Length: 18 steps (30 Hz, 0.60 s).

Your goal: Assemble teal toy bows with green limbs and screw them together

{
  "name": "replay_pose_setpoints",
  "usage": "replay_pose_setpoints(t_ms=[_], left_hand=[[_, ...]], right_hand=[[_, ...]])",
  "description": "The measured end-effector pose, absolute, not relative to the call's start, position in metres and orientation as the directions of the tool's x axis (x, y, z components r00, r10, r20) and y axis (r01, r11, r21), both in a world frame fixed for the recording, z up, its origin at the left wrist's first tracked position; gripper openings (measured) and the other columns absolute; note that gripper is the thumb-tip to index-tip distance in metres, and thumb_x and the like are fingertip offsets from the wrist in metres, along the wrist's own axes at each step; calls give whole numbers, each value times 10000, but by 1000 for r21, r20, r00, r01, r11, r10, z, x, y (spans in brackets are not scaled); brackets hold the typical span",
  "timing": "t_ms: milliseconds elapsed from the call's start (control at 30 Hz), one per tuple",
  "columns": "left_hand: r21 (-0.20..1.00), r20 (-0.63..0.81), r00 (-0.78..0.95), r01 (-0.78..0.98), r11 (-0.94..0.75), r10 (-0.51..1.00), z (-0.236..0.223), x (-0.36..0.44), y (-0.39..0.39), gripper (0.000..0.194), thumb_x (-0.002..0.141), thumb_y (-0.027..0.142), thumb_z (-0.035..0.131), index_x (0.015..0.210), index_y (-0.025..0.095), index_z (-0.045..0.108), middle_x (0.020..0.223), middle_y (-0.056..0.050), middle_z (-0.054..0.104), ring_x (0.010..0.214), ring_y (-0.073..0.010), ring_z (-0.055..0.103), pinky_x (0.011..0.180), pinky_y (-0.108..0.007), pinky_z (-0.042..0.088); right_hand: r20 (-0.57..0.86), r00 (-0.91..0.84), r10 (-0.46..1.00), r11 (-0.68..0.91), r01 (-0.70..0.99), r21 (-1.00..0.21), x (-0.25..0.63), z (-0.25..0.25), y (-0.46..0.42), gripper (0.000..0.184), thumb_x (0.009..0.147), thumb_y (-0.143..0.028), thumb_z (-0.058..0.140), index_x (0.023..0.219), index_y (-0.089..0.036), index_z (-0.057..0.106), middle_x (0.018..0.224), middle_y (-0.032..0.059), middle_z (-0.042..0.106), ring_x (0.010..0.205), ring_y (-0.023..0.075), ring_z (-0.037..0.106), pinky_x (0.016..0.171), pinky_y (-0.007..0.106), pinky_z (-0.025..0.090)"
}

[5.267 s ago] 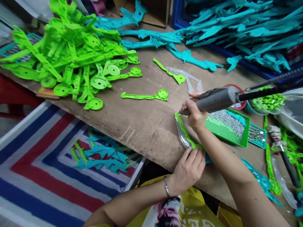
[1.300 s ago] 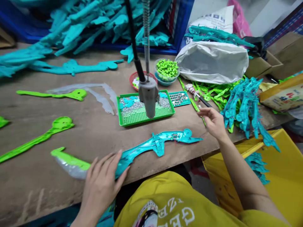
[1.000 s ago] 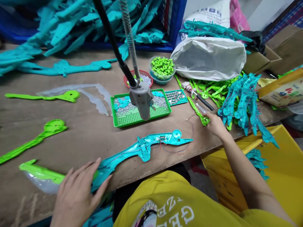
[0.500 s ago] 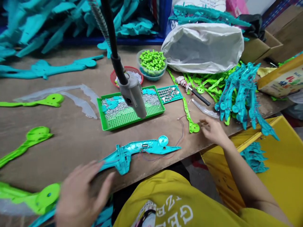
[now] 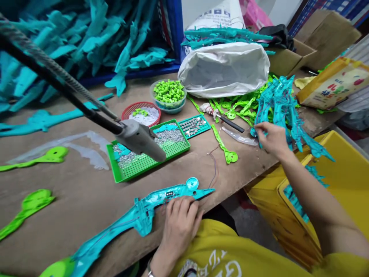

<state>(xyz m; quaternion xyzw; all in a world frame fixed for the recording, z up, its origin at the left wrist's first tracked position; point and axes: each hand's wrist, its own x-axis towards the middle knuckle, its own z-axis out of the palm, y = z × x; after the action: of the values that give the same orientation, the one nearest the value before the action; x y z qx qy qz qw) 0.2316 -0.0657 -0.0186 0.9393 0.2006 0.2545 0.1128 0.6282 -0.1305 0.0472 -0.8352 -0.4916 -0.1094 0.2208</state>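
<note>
A long teal plastic gun-shaped shell half (image 5: 135,211) lies along the table's front edge, with thin wires inside and a small spring-like metal part near its round end. My left hand (image 5: 181,219) is palm down at its lower edge, fingers laid on the rim and the thumb to the right. At the right, my right hand (image 5: 272,139) has its thumb and forefinger pinched together beside a heap of wired teal shells (image 5: 276,104); whatever is between the fingertips is too small to make out. A red and blue wire pair (image 5: 213,169) trails from the shell's tip.
Behind the shell stand a green tray (image 5: 150,163) of small metal parts, a teal tray (image 5: 196,127) of round metal pieces and a bowl of green pieces (image 5: 169,92). A grey-headed tool (image 5: 141,140) hangs over the green tray. A black-handled tool (image 5: 230,123) lies near a yellow bin (image 5: 268,204).
My left hand has moved right, from the shell's left part to its middle-right edge. My right hand has gone up and right to the teal heap, its fingers now pinched. The view has shifted.
</note>
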Motion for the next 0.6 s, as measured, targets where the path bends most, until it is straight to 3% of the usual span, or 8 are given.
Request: replay_pose_setpoints(t_ms=[67,167,233,333,400,500,600], left_hand=[[319,444,793,294,-901,417,-24,228,-65,58,954,185,571,936,180,626,938,-62,675,937,-230,596,970,-441,404],[321,445,798,281,-904,406,-31,227,-67,133,968,132,522,947,186,641,949,-59,677,962,-217,605,1011,-442,389],[335,439,798,282,-899,413,-36,226,-68,174,980,125,492,978,186,655,967,-65,679,987,-216,609,1029,-442,385],[376,449,778,281,-883,439,-41,225,-69,190,990,135,482,986,187,664,1021,-71,695,1047,-220,616,1078,-461,360],[400,468,753,287,-871,463,-41,226,-70,190,992,143,485,956,190,666,1103,-80,704,1112,-231,614,1121,-488,328],[422,499,709,303,-854,498,-39,228,-72,141,978,178,540,942,193,675,1229,-100,690,1193,-249,601,1159,-512,301],[442,537,654,320,-838,533,-37,229,-74,106,950,223,612,1011,202,695,1263,-110,684,1229,-259,592,1165,-513,308]], right_hand=[[419,606,676,-525,795,-303,661,57,-124,206,865,-244,563,945,-203,749,875,60,773,786,226,711,778,350,539],[390,667,635,-605,743,-286,700,62,-107,215,821,-233,592,943,-181,761,869,62,777,807,225,708,806,340,533],[313,664,679,-640,744,-192,715,62,-92,269,841,-224,555,1005,-159,758,950,78,782,874,229,708,847,336,522],[129,628,767,-639,766,73,720,59,-70,385,897,-199,452,1163,-141,723,1098,108,762,1005,245,680,900,344,482],[44,602,797,-598,777,195,716,56,-57,393,886,-202,461,1163,-142,732,1092,137,755,1060,290,643,910,383,449],[13,566,825,-549,794,261,707,47,-44,343,853,-233,512,1049,-128,773,1047,190,738,1108,357,568,921,444,393],[7,540,841,-515,797,315,696,36,-37,346,862,-237,497,1017,-102,776,1136,231,687,1151,367,502,946,463,343]])
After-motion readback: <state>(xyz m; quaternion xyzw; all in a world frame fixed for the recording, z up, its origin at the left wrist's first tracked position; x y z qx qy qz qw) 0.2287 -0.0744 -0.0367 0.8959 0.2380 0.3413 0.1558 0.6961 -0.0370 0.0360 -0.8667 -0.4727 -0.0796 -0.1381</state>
